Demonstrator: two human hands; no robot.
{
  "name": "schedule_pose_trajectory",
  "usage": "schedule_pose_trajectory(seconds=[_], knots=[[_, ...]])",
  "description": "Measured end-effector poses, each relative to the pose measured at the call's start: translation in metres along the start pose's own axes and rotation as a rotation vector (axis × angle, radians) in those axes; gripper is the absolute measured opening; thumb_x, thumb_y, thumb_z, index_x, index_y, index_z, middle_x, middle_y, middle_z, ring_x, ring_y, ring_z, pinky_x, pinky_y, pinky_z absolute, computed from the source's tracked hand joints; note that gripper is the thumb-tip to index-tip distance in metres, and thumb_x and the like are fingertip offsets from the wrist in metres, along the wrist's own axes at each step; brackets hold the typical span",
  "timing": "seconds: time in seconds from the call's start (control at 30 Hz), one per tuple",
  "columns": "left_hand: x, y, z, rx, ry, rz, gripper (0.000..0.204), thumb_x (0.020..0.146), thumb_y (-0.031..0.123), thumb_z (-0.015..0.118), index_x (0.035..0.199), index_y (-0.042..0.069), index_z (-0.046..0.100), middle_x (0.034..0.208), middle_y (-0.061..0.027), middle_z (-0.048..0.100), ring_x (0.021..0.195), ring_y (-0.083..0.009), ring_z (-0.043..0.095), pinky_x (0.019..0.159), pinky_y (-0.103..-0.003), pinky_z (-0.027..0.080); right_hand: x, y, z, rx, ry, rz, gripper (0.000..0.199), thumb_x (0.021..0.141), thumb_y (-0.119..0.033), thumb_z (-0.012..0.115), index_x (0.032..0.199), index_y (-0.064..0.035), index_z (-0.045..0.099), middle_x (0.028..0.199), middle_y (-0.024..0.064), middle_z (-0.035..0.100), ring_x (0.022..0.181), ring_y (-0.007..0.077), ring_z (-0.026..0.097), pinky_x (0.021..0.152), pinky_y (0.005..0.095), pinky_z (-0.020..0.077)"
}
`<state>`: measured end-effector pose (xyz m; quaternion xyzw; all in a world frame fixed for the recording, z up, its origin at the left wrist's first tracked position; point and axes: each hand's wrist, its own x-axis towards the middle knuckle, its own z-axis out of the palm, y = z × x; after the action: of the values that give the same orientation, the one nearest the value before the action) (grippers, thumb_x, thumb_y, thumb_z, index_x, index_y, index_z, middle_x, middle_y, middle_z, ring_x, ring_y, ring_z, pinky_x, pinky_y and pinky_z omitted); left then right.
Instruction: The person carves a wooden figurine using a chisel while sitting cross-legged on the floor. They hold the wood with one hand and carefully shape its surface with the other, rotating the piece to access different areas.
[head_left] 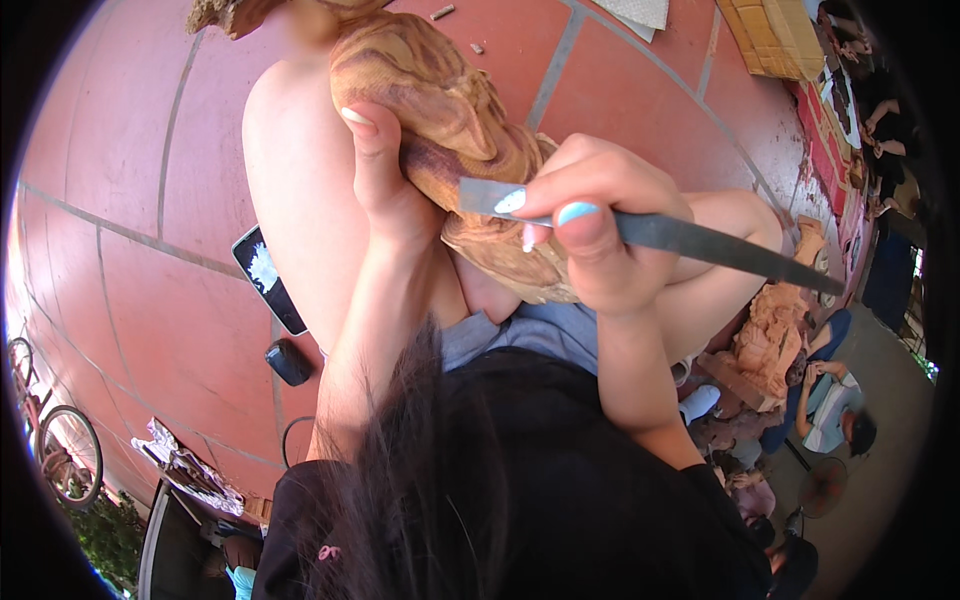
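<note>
A brown wood carving (430,85) with swirling grain and rounded, scaly shapes leans across my lap between my bare knees. My left hand (385,175) is closed on its near left side, thumb along the surface and the other fingers hidden behind the wood. In my right hand (620,225) is a long, flat metal scraper (700,245), pinched between thumb and fingers near its wide pale end. That end lies over the middle of the carving; whether it touches the wood I cannot tell. The scraper's dark tail reaches out to the right past my knee.
By my left thigh a phone (293,315) and a small black case (289,362) lie on the red tiled floor (150,300). A cardboard box (765,40) stands far right. Another carving (770,335), a fan (822,487) and a seated person (835,405) are at the right.
</note>
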<state>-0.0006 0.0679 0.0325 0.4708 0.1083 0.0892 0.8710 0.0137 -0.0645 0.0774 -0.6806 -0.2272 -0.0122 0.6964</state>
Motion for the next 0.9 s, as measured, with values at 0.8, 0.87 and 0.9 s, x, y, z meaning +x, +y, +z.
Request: schedule_pose_trajectory(seconds=[0.8, 0.87, 0.9], knots=[[-0.01, -0.068, 0.031, -0.472, -0.618, -1.162, 0.062, 0.096, 0.055, 0.045, 0.135, 0.006, 0.042, 0.105, -0.0186, 0.062, 0.073, -0.0305, 0.068, 0.062, -0.04, 0.058, 0.007, -0.027, -0.096, 0.055, -0.441, 0.345, 0.021, 0.086, -0.019, 0.072, 0.09, -0.0005, 0.063, 0.085, 0.003, 0.064, 0.076, 0.0081, 0.057, 0.071, 0.0225, 0.0455], [-0.016, -0.067, 0.042, -0.34, -0.604, -0.965, 0.061, 0.096, 0.053, 0.042, 0.129, 0.002, 0.04, 0.093, -0.0213, 0.062, 0.065, -0.0336, 0.066, 0.057, -0.042, 0.058, 0.005, -0.02, -0.101, -0.08, -0.476, 0.267, 0.019, 0.085, -0.018, 0.072, 0.086, -0.0015, 0.061, 0.085, 0.0047, 0.064, 0.084, 0.0133, 0.057, 0.079, 0.0285, 0.0449], [-0.014, -0.067, 0.046, -0.288, -0.632, -0.963, 0.067, 0.094, 0.06, 0.036, 0.119, -0.001, 0.047, 0.085, -0.0209, 0.063, 0.063, -0.033, 0.066, 0.057, -0.042, 0.058, 0.006, -0.017, -0.104, -0.215, -0.51, 0.2, 0.018, 0.084, -0.015, 0.072, 0.085, -0.0014, 0.061, 0.085, 0.006, 0.063, 0.09, 0.0171, 0.056, 0.084, 0.0326, 0.0441]])
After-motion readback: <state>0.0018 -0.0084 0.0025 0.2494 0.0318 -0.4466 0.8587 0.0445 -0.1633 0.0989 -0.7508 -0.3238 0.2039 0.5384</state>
